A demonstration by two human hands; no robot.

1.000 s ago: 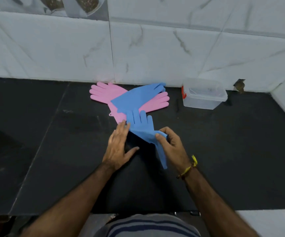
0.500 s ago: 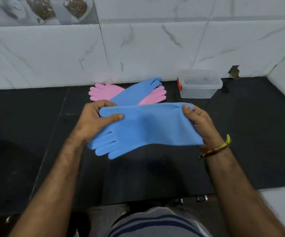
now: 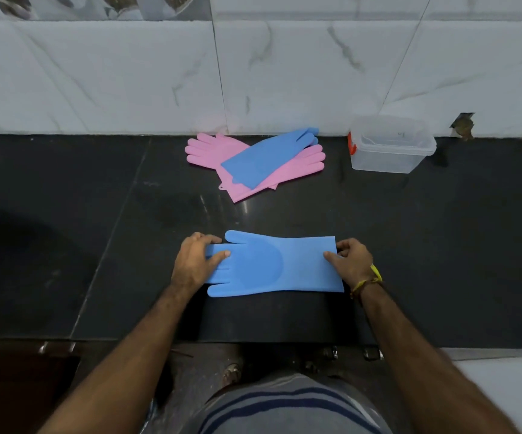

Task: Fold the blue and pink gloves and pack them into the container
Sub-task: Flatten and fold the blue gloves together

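A blue glove (image 3: 273,264) lies flat on the black bench (image 3: 441,245), a little below the middle of the frame. Its cuff points to the right of the frame and its finger parts point to the left. It is smooth, light blue, and a darker round patch shows on its palm part.

The left hand (image 3: 195,264) holds the finger end: its thumb lies on top of the glove and its curled fingers (image 3: 197,238) go around the far edge, so it pinches this end. The right hand (image 3: 352,261) grips the cuff in the same way, thumb on top, the other fingers bent at the edge. A yellow thread band (image 3: 369,278) is on the right wrist.

In the upper middle of the frame, near the white tiled wall (image 3: 284,73), two pink gloves (image 3: 209,151) lie crossed on the bench, and a second blue glove (image 3: 269,158) lies on top of them. To the right of this pile, apart from it, stands a clear plastic container (image 3: 391,145) with a red part at its left side; I cannot tell if it has a lid on.

The left hand covers some of the held glove's finger parts. The pink gloves are partly hidden under the blue one. At the bottom edge, a striped shirt (image 3: 284,408) is cut off.
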